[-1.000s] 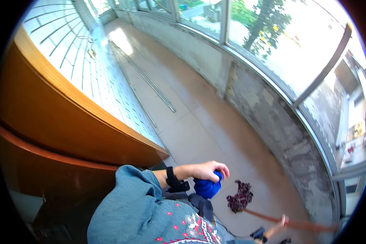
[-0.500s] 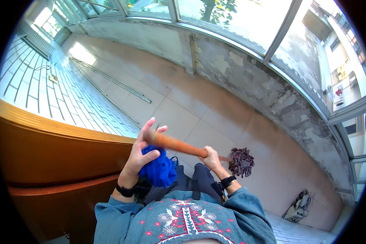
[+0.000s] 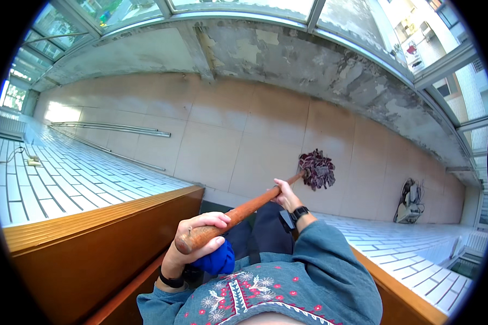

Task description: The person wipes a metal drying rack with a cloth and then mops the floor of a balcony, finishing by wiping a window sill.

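Note:
A mop with an orange-brown wooden handle (image 3: pixel 249 207) slants from near my body toward the floor on the right. Its dark maroon cloth-strip head (image 3: pixel 318 170) is at the far end, by the floor tiles. Around the near end of the handle, the fingers and thumb of my left hand (image 3: pixel 196 222) are closed. Farther along, my right hand (image 3: pixel 287 196) grips the handle close to the mop head. A bunched bright blue cloth (image 3: pixel 217 259) sits beneath my left hand, partly hidden by it; what supports it cannot be made out.
An orange-brown wooden panel (image 3: pixel 108 233) stands close on my left. Long metal poles (image 3: pixel 114 128) lie on the floor at the far left. A pale device with cables (image 3: pixel 410 203) rests on the floor at right. A peeling wall (image 3: pixel 287 62) under windows runs along the far side.
My left hand has gone from spread fingers to a grip on the handle's end, which has come nearer my body. The view has turned, and the mop head now appears higher.

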Demonstrator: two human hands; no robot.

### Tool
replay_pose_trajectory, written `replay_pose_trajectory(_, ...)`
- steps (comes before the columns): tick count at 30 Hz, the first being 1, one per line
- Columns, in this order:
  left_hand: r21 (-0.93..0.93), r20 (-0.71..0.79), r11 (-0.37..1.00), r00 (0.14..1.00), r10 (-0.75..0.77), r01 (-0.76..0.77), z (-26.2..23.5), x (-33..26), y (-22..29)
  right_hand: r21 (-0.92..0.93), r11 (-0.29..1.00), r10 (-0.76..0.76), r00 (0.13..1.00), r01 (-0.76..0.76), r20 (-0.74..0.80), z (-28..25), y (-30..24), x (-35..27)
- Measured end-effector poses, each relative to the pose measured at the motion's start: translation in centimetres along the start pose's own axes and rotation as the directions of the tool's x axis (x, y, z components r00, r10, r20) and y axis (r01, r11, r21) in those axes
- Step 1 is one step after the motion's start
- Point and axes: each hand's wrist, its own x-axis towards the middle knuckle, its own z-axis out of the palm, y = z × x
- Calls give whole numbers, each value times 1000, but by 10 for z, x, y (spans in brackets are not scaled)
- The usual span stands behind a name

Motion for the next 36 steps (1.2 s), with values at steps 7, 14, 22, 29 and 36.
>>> replay_pose_trajectory(7, 280, -56, 958, 995, 83, -64, -34, -75, -19, -73, 989, -135, 986, 128, -102, 70, 55, 45)
replay_pose_trajectory(14, 277, -574, 961, 805, 148, 20, -45, -149, -19, -287, 948, -126, 990, 138, 61, 192, 143, 60)
replay_pose_trajectory(22, 566, -713, 809, 585, 385, 157, -54, -200, -4, -403, 914, 93, 989, -38, 117, 242, 243, 36)
replay_pose_trajectory(29, 306, -849, 934, 496, 180, 185, -41, -152, -3, -436, 884, 98, 979, -168, -177, 204, 186, -21)
replay_pose_trajectory(36, 45, -781, 999, 623, 44, -13, -31, -52, -30, -286, 956, -52, 932, -57, -358, 124, 83, 18)
